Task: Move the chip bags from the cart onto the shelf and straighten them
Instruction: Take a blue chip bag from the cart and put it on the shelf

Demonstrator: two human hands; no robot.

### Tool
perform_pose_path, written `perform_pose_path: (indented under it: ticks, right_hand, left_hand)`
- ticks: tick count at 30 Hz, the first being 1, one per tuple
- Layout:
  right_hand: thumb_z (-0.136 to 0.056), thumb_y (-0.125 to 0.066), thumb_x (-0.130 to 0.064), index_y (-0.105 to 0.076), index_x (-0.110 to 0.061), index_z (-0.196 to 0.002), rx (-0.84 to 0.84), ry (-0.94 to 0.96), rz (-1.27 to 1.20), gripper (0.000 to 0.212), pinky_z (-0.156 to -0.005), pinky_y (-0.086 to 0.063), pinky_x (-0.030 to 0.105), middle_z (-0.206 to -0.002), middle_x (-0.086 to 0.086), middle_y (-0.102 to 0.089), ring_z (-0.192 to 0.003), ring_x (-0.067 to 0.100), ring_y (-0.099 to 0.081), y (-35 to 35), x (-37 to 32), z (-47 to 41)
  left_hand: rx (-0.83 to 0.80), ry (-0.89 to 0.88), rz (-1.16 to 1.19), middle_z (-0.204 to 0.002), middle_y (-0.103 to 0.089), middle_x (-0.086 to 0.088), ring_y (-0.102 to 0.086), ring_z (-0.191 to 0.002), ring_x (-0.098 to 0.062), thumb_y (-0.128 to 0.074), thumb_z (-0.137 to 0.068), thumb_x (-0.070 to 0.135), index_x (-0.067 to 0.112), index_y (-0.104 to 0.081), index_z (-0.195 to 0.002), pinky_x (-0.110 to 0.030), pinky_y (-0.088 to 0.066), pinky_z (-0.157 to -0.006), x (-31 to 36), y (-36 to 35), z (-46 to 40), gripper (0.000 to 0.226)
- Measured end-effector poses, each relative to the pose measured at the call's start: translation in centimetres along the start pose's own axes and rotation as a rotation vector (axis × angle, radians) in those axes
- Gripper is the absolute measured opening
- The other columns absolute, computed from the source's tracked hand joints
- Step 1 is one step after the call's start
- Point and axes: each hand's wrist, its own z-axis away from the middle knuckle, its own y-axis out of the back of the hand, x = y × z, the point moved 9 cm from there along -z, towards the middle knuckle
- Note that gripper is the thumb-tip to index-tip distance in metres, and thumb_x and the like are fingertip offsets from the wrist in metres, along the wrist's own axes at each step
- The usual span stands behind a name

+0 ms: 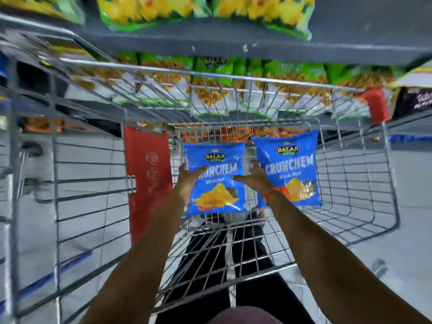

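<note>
Two blue Crunchem chip bags lie flat in the wire cart [350, 206]. The left bag [216, 197] sits between my two hands. My left hand [188, 177] presses its left edge, thumb laid over the front. My right hand [253, 177] touches its right edge, thumb on the print, fingers spread toward the gap. The right bag [292, 160] lies beside it, partly covered by my right wrist with its red thread band. Whether the left bag is lifted off the cart floor cannot be told. The grey shelf [233, 46] runs across the top.
Green and yellow snack bags [210, 73] fill the shelf rows behind the cart's far wall. A red child-seat flap [147, 178] stands at the cart's left. A red corner bumper [376, 104] marks the far right. My dark trousers show through the cart floor.
</note>
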Motion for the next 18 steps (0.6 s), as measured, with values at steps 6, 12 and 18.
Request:
perform_pose_path:
  ticks: [6,12,18]
  right_hand:
    - [-0.085,-0.059,0.009,-0.015,0.006,-0.145,-0.174,-0.003,-0.158,0.074,-0.075,-0.055,0.022,-0.119,0.018,-0.057,-0.097,0.015,-0.063,-4.8,2.9,-2.7]
    - [-0.062,-0.086,-0.012,-0.026,0.000,-0.137,-0.040,-0.030,-0.135,0.097,-0.105,-0.042,0.028,-0.138,0.012,-0.052,-0.123,0.021,-0.053,-5.7,4.8,-4.0]
    - [-0.062,-0.086,-0.018,-0.047,-0.001,-0.131,-0.189,-0.019,-0.040,0.080,-0.107,-0.041,0.034,-0.133,0.003,-0.055,-0.117,0.018,-0.055,-5.6,4.8,-4.0]
  left_hand:
    - [-0.081,0.029,-0.016,-0.144,-0.040,-0.026,-0.045,-0.127,-0.042,-0.056,-0.081,-0.012,-0.006,-0.034,-0.136,-0.047,-0.039,-0.107,-4.9,-1.9,-3.5,0.060]
    - [0.000,0.152,-0.045,-0.130,-0.059,-0.015,-0.057,-0.108,-0.021,-0.071,-0.077,0.010,0.000,-0.054,-0.124,-0.040,-0.045,-0.095,-9.2,-0.6,-5.7,0.051]
    - [-0.049,0.122,0.088,-0.071,-0.074,0.003,-0.067,-0.078,-0.019,-0.072,-0.071,0.001,0.005,-0.069,-0.091,-0.040,-0.053,-0.090,-8.7,-1.2,-5.3,0.021]
